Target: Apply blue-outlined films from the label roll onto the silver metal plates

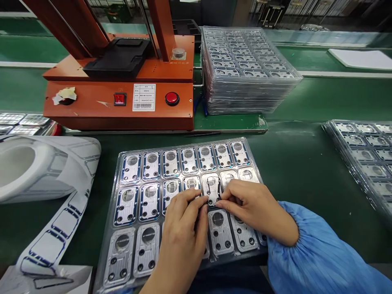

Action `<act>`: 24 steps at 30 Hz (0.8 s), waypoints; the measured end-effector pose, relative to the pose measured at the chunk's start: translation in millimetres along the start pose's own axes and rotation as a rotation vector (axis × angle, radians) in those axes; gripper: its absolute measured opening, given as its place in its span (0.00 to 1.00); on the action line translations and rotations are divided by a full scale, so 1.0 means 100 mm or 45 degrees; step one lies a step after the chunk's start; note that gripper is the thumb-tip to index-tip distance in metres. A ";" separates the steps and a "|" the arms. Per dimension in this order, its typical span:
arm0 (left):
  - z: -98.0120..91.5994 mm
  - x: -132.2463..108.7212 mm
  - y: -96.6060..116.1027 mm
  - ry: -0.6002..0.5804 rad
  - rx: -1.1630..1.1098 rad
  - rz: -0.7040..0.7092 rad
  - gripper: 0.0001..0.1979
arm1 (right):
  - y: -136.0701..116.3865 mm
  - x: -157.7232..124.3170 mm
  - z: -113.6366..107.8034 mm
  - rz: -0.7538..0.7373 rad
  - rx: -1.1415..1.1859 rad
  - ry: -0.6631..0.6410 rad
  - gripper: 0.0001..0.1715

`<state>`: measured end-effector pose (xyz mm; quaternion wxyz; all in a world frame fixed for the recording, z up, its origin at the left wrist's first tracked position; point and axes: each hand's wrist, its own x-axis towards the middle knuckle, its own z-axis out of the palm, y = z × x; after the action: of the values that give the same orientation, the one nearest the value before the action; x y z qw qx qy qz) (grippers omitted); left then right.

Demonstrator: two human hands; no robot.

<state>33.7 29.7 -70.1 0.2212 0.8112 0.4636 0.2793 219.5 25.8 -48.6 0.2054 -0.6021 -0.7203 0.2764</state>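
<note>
A clear plastic tray (111, 212) lies in front of me with rows of silver metal plates, each with round holes. Several plates in the two far rows carry dark blue frame-shaped borders; the near-row plates in view look bare. Over one middle-row plate (213, 188), both hands pinch a thin, dark adhesive frame (219, 188). My left hand (185, 230) is closed, fingertips at the frame's lower left end. My right hand (249, 204) is closed at its lower right end. The fingers hide part of the frame and some plates.
An orange press machine (101, 110) with a red button stands behind the tray. Beside it rises a stack of filled trays (245, 96). A roll of frame stickers (45, 163) unwinds at left. Another tray (364, 163) lies right; white sheet (364, 59) at back right.
</note>
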 end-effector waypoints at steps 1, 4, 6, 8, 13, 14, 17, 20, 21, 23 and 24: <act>0.00 0.01 0.00 0.004 0.009 0.007 0.11 | -0.01 0.01 0.00 0.005 -0.040 -0.010 0.11; 0.01 0.02 0.02 0.024 0.041 0.024 0.11 | -0.04 0.03 0.00 0.022 -0.133 -0.047 0.11; 0.02 0.03 0.02 0.034 0.057 0.029 0.11 | -0.05 0.03 -0.01 0.024 -0.139 -0.060 0.11; 0.03 0.03 0.01 0.041 0.066 0.034 0.11 | -0.04 0.02 -0.01 0.010 -0.103 -0.046 0.11; 0.02 0.01 -0.02 0.022 0.057 0.041 0.13 | 0.01 -0.04 0.02 -0.024 0.140 0.095 0.06; 0.01 0.00 -0.02 0.024 0.042 0.040 0.13 | 0.01 -0.05 0.03 -0.008 0.205 0.123 0.05; 0.00 0.00 -0.03 0.043 -0.027 0.038 0.15 | 0.01 -0.08 0.06 0.016 0.350 0.208 0.04; -0.01 -0.01 -0.03 0.071 -0.093 0.049 0.18 | 0.00 -0.09 0.08 -0.007 0.440 0.291 0.04; -0.01 -0.01 -0.02 0.084 -0.113 0.060 0.19 | 0.00 -0.10 0.08 -0.016 0.472 0.316 0.04; -0.02 -0.02 -0.01 0.127 -0.137 0.085 0.21 | -0.01 -0.10 0.07 -0.046 0.533 0.365 0.05; -0.03 -0.02 0.00 0.152 -0.140 0.101 0.22 | -0.02 -0.10 0.07 -0.067 0.558 0.392 0.05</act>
<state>30.8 28.0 -68.9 0.2262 0.7976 0.4273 0.3607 215.8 14.5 -52.5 0.4451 -0.5592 -0.6191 0.3255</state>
